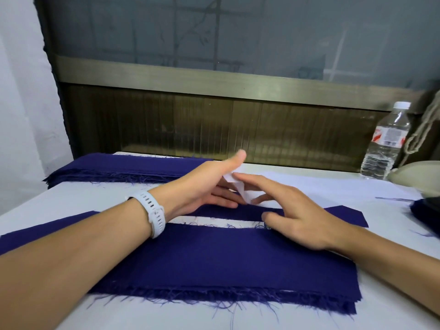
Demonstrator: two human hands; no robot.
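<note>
Table, white cover, seen from the head camera.

Left hand: open, fingers straight and pointing right, low over the cloth, thumb raised. White watch on the wrist.

Right hand: open, fingers spread and nearly straight, pointing left and far. The index tip touches the white strip. The thumb rests on the navy band.

White strip: small, twisted, lifted off the table between the two hands. Its far end is against the left palm, its near end comes down between the right index and middle fingers. How it is held up is not clear.

Navy band: narrow, flat, running left to right under both hands.

Near stack: navy pieces, frayed near edge, just near of the band with a thin white gap between them. Both forearms cross above it.

Far stack: navy pieces, far left, well apart from the hands.

Bottle: clear plastic, upright, white cap, far right. More navy cloth at the right edge.
</note>
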